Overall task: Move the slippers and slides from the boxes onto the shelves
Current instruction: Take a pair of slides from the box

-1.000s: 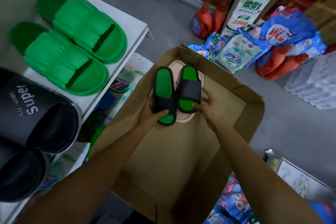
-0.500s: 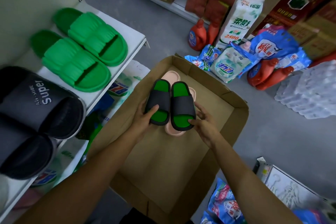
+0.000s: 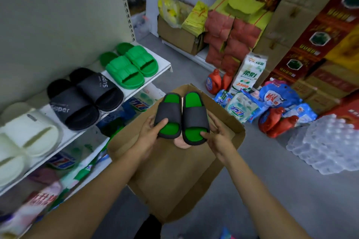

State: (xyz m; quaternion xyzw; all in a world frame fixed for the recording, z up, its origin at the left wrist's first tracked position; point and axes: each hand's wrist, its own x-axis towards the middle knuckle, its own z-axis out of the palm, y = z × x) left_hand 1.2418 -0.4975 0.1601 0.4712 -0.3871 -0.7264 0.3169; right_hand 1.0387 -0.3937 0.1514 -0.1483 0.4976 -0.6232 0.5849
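I hold a pair of black slides with green footbeds side by side above the open cardboard box. My left hand grips the left slide, thumb on its strap. My right hand grips the right slide, thumb on its green toe end. A pink slide peeks out below them inside the box. On the white shelf to the left stand a green pair, a black "Super" pair and a cream pair.
Detergent bags, red bottles and a tissue pack lie on the grey floor right of the box. Shrink-wrapped water bottles sit at far right. Cartons are stacked behind. More detergent bags fill the lower shelf.
Both hands have lifted the black-and-green pair up out of the box. My view has risen and turned left, showing more of the shelf, including the cream pair.
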